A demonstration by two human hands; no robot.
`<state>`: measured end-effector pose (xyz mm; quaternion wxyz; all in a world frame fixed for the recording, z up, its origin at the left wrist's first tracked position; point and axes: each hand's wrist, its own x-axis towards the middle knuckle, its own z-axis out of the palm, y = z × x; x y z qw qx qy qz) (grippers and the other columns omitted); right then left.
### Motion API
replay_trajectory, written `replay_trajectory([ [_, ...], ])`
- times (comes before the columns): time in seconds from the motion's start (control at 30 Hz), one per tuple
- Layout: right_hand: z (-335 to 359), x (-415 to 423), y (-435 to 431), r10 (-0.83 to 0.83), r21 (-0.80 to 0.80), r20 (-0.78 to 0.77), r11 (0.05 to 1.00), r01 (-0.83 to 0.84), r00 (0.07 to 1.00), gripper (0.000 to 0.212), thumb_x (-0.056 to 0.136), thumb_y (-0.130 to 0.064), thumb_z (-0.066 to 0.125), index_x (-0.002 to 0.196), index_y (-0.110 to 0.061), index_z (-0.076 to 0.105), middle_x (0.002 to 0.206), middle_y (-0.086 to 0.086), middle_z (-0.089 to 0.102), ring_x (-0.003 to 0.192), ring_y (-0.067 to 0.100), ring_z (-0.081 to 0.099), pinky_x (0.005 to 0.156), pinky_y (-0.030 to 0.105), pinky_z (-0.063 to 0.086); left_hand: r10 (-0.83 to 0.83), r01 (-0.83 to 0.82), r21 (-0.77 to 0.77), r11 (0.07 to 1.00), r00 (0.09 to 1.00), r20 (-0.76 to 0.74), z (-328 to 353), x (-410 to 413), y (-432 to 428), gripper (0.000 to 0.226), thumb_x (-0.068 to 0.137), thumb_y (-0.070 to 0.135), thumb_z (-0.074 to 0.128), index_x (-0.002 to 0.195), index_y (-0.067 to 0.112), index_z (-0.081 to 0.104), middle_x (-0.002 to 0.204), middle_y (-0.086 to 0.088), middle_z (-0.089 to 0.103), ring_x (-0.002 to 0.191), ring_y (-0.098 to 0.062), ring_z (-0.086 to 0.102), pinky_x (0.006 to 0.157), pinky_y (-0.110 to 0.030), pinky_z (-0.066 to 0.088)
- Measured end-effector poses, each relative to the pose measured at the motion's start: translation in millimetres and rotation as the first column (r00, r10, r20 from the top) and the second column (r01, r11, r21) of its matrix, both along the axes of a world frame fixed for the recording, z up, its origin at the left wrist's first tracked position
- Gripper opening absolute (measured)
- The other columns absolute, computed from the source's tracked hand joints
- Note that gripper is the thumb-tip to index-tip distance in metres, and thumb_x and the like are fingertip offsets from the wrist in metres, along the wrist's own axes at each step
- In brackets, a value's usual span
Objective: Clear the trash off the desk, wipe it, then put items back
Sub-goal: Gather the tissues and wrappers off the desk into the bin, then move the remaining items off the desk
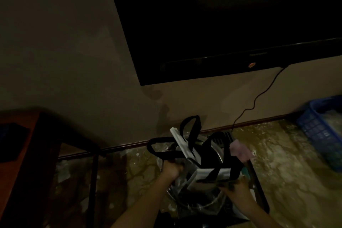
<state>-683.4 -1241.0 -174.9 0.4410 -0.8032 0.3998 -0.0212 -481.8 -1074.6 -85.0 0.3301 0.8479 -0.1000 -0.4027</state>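
Binning trash is judged the step in hand; a white paper bag with black strap handles (209, 172) is held over a round plastic-lined bin (208, 205), off the reddish wooden desk (37, 153); left hand (172, 169) clenched on a handle, right hand (236, 188) gripping its lower edge; tipping or release is called for next.

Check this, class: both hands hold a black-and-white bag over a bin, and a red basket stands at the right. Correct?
No: the head view shows the basket is blue, not red. The left hand and right hand do hold the bag over the bin.
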Motion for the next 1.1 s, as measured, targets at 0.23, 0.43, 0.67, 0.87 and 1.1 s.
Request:
replay_trajectory([
  [0.23,40.0,0.8,2.1,0.157,-0.018,-0.122,0.987,-0.161,0.98,0.055,0.059,-0.075,0.059,0.097,-0.036,0.059,0.118,0.01,0.055,0.117,0.033,0.042,0.094,0.045,0.042,0.114,-0.102,-0.104,0.989,0.986,0.124,22.5,-5.6,24.2,0.026,0.093,0.003,0.054,0.071,0.016,0.051,0.068,0.004,0.048,0.065,-0.004,0.046,0.054,-0.005,0.037],
  [0.43,72.6,12.0,1.8,0.261,0.008,-0.096,0.965,-0.262,0.96,0.048,0.06,-0.059,0.067,0.094,-0.025,0.058,0.113,0.012,0.054,0.113,0.031,0.045,0.086,0.034,0.038,0.148,-0.126,-0.12,0.985,0.969,0.196,39.2,-20.6,52.0,0.02,0.089,0.003,0.061,0.106,0.012,0.06,0.103,-0.005,0.063,0.1,-0.021,0.061,0.088,-0.03,0.051],
  [0.67,96.3,-18.9,12.0,0.164,-0.024,0.085,0.986,-0.163,0.983,0.032,0.074,-0.017,0.079,0.079,-0.01,0.048,0.082,0.008,0.053,0.079,0.024,0.049,0.068,0.039,0.043,0.304,-0.286,-0.104,0.953,0.891,0.338,58.9,-67.2,73.2,0.012,0.09,0.014,0.063,0.102,0.017,0.061,0.088,0.009,0.058,0.087,-0.009,0.058,0.074,-0.014,0.046],
  [0.87,118.9,-26.7,44.7,0.389,-0.123,0.096,0.918,-0.377,0.916,0.027,0.076,-0.016,0.077,0.066,-0.017,0.052,0.069,0.001,0.054,0.066,0.016,0.054,0.062,0.034,0.045,0.38,-0.374,-0.091,0.923,0.848,0.368,71.4,-109.8,114.9,0.015,0.091,0.011,0.059,0.106,0.012,0.063,0.102,0.001,0.061,0.094,-0.008,0.058,0.072,-0.007,0.045],
  [1.1,143.1,13.0,124.1,0.588,-0.149,0.18,0.808,-0.569,0.788,0.022,0.08,-0.008,0.072,0.073,-0.021,0.055,0.075,-0.003,0.056,0.07,0.008,0.054,0.059,0.02,0.041,0.556,-0.538,-0.157,0.828,0.756,0.345,76.4,-143.4,210.2,0.012,0.094,0.015,0.056,0.102,0.023,0.058,0.103,0.007,0.057,0.096,-0.005,0.056,0.079,-0.017,0.049],
])
